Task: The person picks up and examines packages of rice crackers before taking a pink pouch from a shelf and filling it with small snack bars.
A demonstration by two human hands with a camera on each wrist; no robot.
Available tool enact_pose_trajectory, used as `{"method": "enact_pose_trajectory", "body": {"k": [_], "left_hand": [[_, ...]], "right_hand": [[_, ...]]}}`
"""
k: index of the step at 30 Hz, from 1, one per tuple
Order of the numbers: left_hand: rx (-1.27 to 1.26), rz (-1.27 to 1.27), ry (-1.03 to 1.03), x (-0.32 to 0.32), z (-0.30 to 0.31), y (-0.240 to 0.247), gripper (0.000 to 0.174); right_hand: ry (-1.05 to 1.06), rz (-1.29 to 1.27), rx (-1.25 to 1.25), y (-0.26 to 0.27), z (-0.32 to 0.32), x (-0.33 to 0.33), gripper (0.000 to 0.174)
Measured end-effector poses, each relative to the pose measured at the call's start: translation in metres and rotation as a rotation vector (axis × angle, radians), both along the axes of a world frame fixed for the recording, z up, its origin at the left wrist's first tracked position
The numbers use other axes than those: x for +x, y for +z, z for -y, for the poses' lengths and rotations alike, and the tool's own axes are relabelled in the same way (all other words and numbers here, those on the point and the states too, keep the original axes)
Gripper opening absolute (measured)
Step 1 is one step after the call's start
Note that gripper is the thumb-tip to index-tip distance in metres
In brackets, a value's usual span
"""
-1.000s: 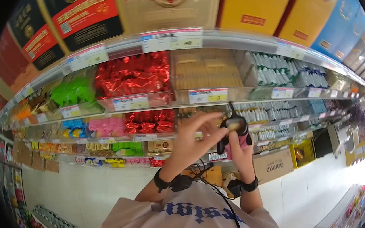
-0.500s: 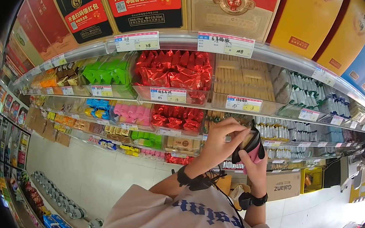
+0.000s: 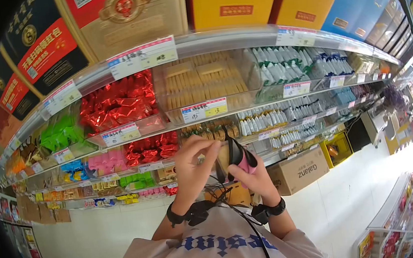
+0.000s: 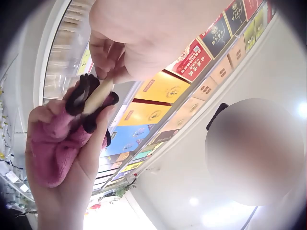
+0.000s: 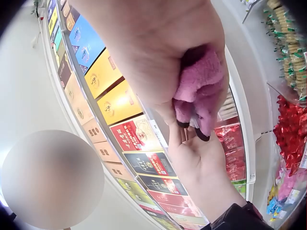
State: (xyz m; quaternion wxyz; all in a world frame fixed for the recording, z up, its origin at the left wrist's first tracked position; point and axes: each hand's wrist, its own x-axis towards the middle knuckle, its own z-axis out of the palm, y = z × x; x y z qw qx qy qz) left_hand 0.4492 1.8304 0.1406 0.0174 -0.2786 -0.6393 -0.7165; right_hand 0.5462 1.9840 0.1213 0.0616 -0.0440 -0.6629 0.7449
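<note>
In the head view my right hand (image 3: 258,178) grips a small fuzzy pink cloth item with black edging (image 3: 246,164), held up before the shelves. Its black edges spread apart at the top. Between them a pale, flat, cream-coloured piece (image 4: 98,96) sticks out in the left wrist view. The thumb and fingers of my left hand (image 3: 196,166) pinch the end of this piece. Seen from the right wrist, the pink cloth (image 5: 201,84) bulges from my right palm, with two black-tipped ends hanging down toward my left hand (image 5: 204,155). The inside of the cloth is mostly hidden.
Directly ahead, shelf bins hold red foil packets (image 3: 118,100), tan wrapped sticks (image 3: 204,81) and white-green packets (image 3: 277,63). Tall gift boxes (image 3: 233,0) stand above the price-tagged shelf edge. A Galanz carton (image 3: 299,172) and a yellow crate (image 3: 337,148) sit low on the right.
The head view swings left, then back right past its first heading. The black edges of the pink cloth now stand wider apart, with the left fingers still at its top.
</note>
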Motion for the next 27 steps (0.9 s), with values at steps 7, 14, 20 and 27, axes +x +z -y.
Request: {"method": "enact_pose_trajectory", "body": {"k": [7,14,20,27], "left_hand": [[0.003,0.047,-0.057,0.003,-0.017,-0.006,0.01],[0.011,0.055,-0.064,0.003,-0.028,-0.006,0.009],[0.072,0.168,-0.059,0.002,-0.033,-0.004,0.009],[-0.011,0.173,-0.264,0.012,-0.038,0.0,0.021]], "right_hand": [[-0.194,-0.005,0.036,-0.016,-0.01,0.008,0.034],[-0.197,0.097,-0.155,-0.024,-0.021,0.024,0.031],[-0.19,0.017,-0.174,-0.008,-0.027,0.032,0.029],[-0.133,-0.012,-0.021,-0.01,-0.014,0.026,0.032]]}}
